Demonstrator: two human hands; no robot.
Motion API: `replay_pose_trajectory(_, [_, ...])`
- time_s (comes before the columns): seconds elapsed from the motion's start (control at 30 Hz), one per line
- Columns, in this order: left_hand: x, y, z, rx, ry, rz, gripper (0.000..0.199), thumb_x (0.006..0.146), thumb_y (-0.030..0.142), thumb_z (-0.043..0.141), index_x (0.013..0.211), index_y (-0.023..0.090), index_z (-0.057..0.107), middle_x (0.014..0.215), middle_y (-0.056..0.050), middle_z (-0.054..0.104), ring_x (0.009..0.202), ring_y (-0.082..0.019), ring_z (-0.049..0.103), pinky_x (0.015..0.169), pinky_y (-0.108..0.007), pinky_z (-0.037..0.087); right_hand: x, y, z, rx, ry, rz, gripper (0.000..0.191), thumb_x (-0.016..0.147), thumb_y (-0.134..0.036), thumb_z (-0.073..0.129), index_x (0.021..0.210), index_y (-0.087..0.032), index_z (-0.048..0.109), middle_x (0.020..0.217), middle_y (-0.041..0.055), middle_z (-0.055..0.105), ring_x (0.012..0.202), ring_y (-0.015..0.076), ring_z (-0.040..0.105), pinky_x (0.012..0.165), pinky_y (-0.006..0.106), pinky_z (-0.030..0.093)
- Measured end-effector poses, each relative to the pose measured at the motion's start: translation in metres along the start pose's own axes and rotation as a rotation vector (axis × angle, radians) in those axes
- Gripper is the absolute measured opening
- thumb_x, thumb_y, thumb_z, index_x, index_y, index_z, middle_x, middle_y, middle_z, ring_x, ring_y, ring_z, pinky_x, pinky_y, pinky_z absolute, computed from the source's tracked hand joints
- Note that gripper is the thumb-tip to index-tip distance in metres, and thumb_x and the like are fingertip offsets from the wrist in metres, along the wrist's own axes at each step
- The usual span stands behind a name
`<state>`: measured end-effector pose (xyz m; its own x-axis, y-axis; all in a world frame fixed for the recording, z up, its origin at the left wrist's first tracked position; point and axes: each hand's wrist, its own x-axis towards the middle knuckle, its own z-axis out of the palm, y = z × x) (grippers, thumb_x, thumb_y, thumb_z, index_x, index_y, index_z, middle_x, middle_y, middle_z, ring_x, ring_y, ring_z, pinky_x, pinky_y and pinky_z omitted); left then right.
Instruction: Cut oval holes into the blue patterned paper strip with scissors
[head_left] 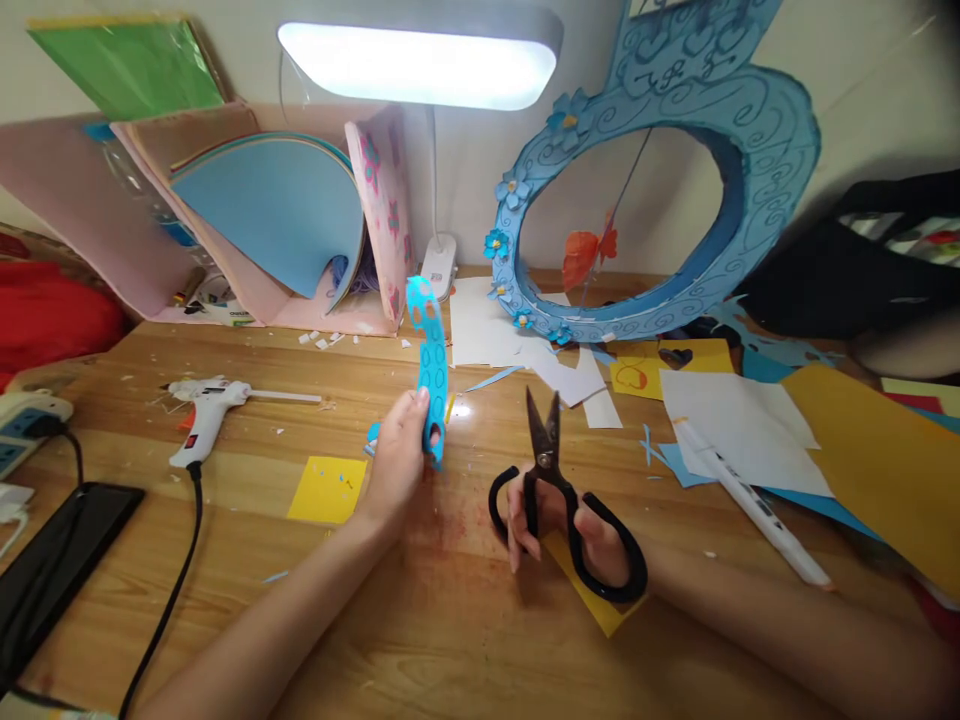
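Observation:
Pinched in my left hand (397, 450) is a curved blue paper strip (433, 350) with drawn ovals and several cut holes; it stands upright above the wooden table. My right hand (559, 525) has its fingers through the black handles of the scissors (545, 460), whose blades point away from me and are slightly apart. The blades and the strip do not touch. Under my right hand lies a piece of yellow paper (600, 605). A yellow square (326, 490) with small blue scraps is left of my left hand.
A white glue gun (214, 410) with a black cord lies left. Behind stand a lamp (420, 65), a pink holder (382, 220) and a blue ring decoration (780, 170) with flowers. White sheets (742, 430), a marker (772, 520) and orange paper (877, 470) are at right.

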<state>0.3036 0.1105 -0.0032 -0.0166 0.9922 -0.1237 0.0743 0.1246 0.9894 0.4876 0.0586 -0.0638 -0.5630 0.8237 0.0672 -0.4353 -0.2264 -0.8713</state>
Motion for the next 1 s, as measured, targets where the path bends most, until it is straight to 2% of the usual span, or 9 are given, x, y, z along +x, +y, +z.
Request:
replay_pose_trajectory(0.17, [-0.01,0.005,0.01,-0.155,-0.074,-0.003,0.021,0.088,0.04,0.048,0.081,0.02,0.046,0.069,0.003,0.049,0.059,-0.01,0.045,0.057,-0.021,0.039,-0.004,0.003,0.005,0.087,-0.071,0.203,0.064,0.077,-0.076,0.036,0.088,-0.015,0.05,0.053,-0.0015,0.052,0.048,0.0171,0.059,0.05,0.027,0.044])
replay_pose_trajectory(0.3, [-0.015,0.005,0.014,-0.194,-0.148,-0.058,0.024,0.085,0.042,0.053,0.084,0.02,0.044,0.07,0.004,0.052,0.058,-0.01,0.049,0.054,-0.022,0.042,-0.008,0.003,0.01,0.084,-0.078,0.271,0.069,0.074,-0.079,0.036,0.09,-0.014,0.051,0.057,0.0017,0.057,0.053,0.0184,0.061,0.053,0.028,0.046])
replay_pose_trajectory(0.57, [-0.02,-0.006,0.015,-0.041,-0.253,0.018,0.027,0.086,0.044,0.051,0.074,0.019,0.049,0.066,0.003,0.049,0.06,-0.01,0.046,0.057,-0.022,0.04,-0.011,0.0,0.009,0.07,-0.069,0.314,0.068,0.075,-0.079,0.035,0.088,-0.015,0.053,0.057,0.0008,0.057,0.052,0.0171,0.061,0.053,0.027,0.046])
replay_pose_trajectory(0.73, [-0.02,-0.009,0.017,-0.061,-0.292,-0.012,0.028,0.085,0.045,0.05,0.074,0.019,0.048,0.065,0.003,0.049,0.056,-0.01,0.046,0.052,-0.021,0.041,-0.014,0.017,0.002,0.178,-0.073,0.264,0.065,0.073,-0.079,0.039,0.084,-0.016,0.05,0.049,-0.0045,0.051,0.044,0.0132,0.057,0.048,0.025,0.049])
replay_pose_trajectory(0.83, [-0.019,-0.011,0.018,-0.073,-0.291,0.005,0.03,0.085,0.045,0.051,0.073,0.018,0.049,0.065,0.003,0.051,0.054,-0.008,0.046,0.05,-0.02,0.041,-0.014,0.024,0.0,0.194,-0.082,0.22,0.063,0.072,-0.08,0.04,0.081,-0.017,0.046,0.048,-0.0054,0.05,0.041,0.0128,0.056,0.044,0.025,0.05])
replay_pose_trajectory(1.0, [-0.018,-0.015,0.019,-0.053,-0.271,0.013,0.032,0.084,0.047,0.052,0.072,0.017,0.049,0.065,0.002,0.052,0.056,-0.009,0.049,0.051,-0.021,0.041,-0.011,0.019,0.004,0.159,-0.048,0.225,0.064,0.067,-0.082,0.044,0.078,-0.018,0.044,0.045,-0.0078,0.046,0.035,0.0094,0.049,0.039,0.022,0.047])
